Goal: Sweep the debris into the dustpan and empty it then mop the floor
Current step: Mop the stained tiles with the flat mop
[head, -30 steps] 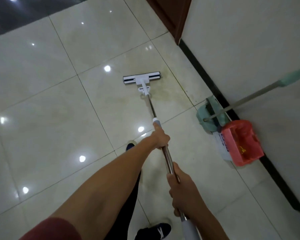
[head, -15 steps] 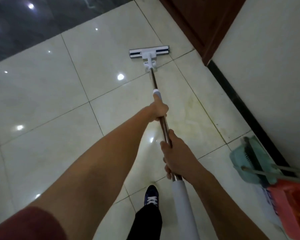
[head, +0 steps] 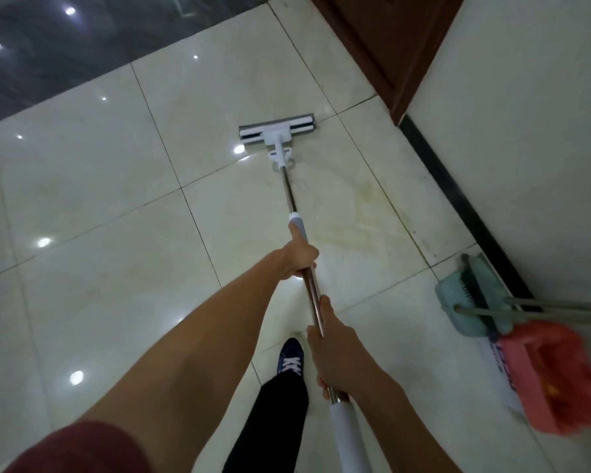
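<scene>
A flat white mop head (head: 276,131) lies on the pale tiled floor (head: 99,216) ahead of me, at the end of a long metal mop handle (head: 290,196). My left hand (head: 299,256) grips the handle higher up, just below its grey collar. My right hand (head: 335,356) grips the handle lower down, above the white end grip (head: 347,435). A teal dustpan with a broom (head: 471,295) stands at the right by the wall. Faint yellowish streaks mark the tile (head: 359,213) right of the handle.
A bin lined with a pink bag (head: 556,377) stands next to the dustpan at the right edge. A white wall with a black skirting (head: 458,196) runs along the right, and a dark wooden door frame (head: 389,63) is at top right. My dark shoe (head: 290,360) is below the handle.
The mop head has come back toward me from the far tile to the tile joint. Both hands keep their grip on the handle.
</scene>
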`<state>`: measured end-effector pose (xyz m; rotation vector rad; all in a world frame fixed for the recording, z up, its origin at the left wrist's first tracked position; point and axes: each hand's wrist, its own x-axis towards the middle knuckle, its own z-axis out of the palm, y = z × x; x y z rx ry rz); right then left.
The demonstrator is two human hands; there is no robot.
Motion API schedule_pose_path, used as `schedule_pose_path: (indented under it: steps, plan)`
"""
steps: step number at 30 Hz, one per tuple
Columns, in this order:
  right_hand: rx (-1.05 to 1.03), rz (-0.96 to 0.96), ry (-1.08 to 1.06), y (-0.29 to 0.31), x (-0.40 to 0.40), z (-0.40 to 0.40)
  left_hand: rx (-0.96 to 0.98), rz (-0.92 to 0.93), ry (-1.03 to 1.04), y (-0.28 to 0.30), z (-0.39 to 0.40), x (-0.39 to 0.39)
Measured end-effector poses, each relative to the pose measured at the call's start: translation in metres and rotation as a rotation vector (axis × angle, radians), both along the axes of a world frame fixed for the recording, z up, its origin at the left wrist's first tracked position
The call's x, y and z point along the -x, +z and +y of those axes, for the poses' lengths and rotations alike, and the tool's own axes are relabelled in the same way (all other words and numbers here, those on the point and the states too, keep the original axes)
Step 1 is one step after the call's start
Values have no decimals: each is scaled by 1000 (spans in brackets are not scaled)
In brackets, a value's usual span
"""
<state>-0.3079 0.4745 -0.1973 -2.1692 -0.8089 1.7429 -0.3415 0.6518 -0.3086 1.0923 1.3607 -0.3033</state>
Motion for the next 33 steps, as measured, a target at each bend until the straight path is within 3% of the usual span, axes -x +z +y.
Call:
schedule_pose_path:
  steps: [11,16,25,33]
  plan:
    - [94,19,151,79,68,-278,70,66,29,62,-295,89]
    - [103,62,252,113,89,-352,121,68,111,77,-382,126]
    - [18,32,109,117,112,-311,89,25,114,98,-328,145]
    - [-36,-65,180,82,68,-180,72,2,216,58,-192,110]
